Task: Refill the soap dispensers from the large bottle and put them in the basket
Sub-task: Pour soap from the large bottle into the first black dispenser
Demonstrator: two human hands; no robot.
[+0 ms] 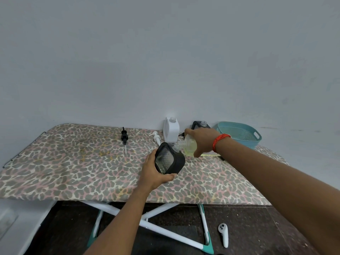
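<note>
Table [73,172], leopard-print cover, white folding legs: black pump head [124,138] lying flat, white pump head [155,137] beside an upright uncapped white dispenser [171,132], black dispenser [199,124] between it and the teal basket [239,134] at the right end.

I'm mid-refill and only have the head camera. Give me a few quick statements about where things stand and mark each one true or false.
1. The left hand holds the black dispenser tilted above the table. True.
2. The right hand tips the large bottle with its mouth at that dispenser's neck. True.
3. The basket already holds a refilled dispenser. False: no dispenser shows inside it.
4. The white dispenser has its pump screwed on. False: its neck is open, and the white pump lies on the table beside it.
5. A black pump lies on the table, off to the left. True.
</note>
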